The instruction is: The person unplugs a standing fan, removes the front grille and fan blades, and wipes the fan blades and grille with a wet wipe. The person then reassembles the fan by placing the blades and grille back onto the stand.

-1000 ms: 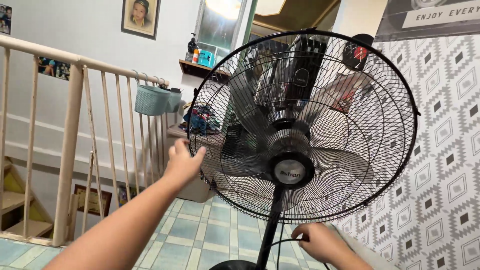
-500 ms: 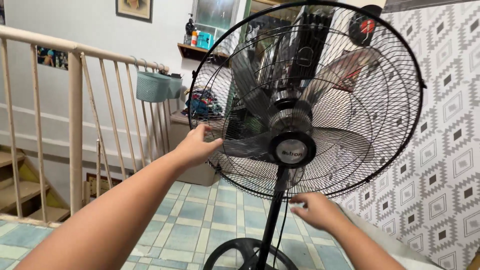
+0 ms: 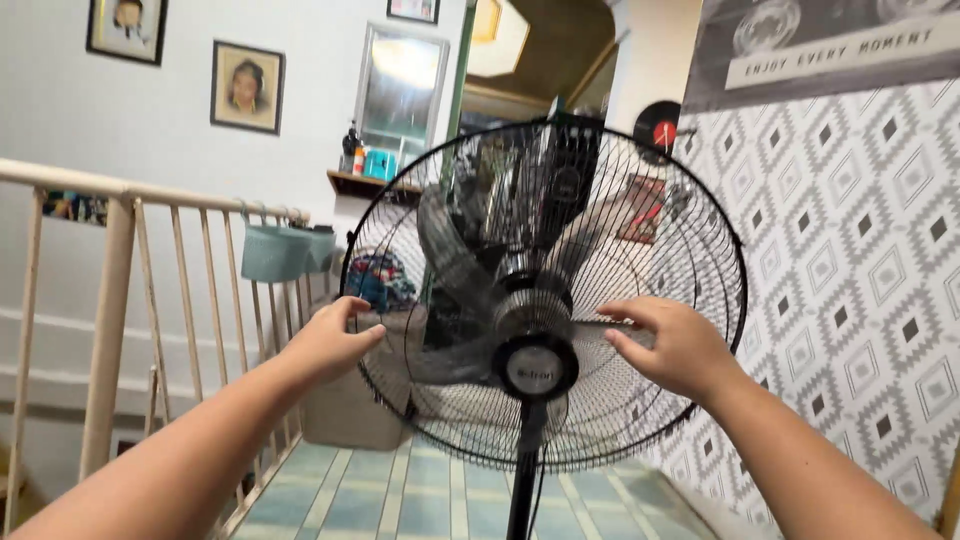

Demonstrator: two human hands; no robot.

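We see the patterned wall [image 3: 860, 260] filling the right side, grey and white diamonds running from near to far. The plain white wall [image 3: 150, 130] takes the far left, with two framed portraits [image 3: 247, 87] and a mirror [image 3: 402, 85] hung on it. Below, a tiled floor [image 3: 400, 495] of pale blue and green squares runs away from us.

The cream railing [image 3: 110, 300] stands along the left, its top bar slanting toward the far end. A teal basket [image 3: 275, 252] hangs on the railing's far end.

In the middle we see the fan [image 3: 545, 300], a black standing fan facing us, its round wire guard upright on a black pole [image 3: 525, 480]. The grey blades [image 3: 450, 250] show through the wires, and a round hub cap [image 3: 537, 368] sits at the centre.

Our left hand [image 3: 330, 340] rests at the left rim of the guard, fingers curled narrowly against the wires; we cannot tell whether they close round the rim. Our right hand [image 3: 675, 345] lies on the front of the guard, right of the hub, palm down, fingers spread wide and touching the wires, holding nothing.

A small shelf [image 3: 365, 180] with bottles sits on the far wall, left of the fan's top.
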